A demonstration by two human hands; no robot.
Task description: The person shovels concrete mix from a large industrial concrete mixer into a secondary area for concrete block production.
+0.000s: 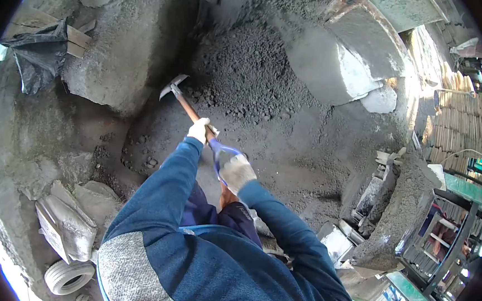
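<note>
A long-handled tool (189,109) has a wooden shaft, a metal head at its far end and a blue D-shaped grip at its near end. My left hand (200,130), in a whitish glove, is closed round the lower shaft. The blue grip is held by my right hand (237,173), gloved as well. Just above the grey ground, the metal head (173,86) lies beside a large rock and left of a heap of dark gravel (252,73). Whether the head touches the ground cannot be told.
A big rock (114,46) stands at the upper left, with black plastic (38,58) beyond it. Metal sheets (366,36) lean at the upper right. A tyre (69,277) lies lower left. On the right are a concrete ledge (395,217) and stacked slats (463,127).
</note>
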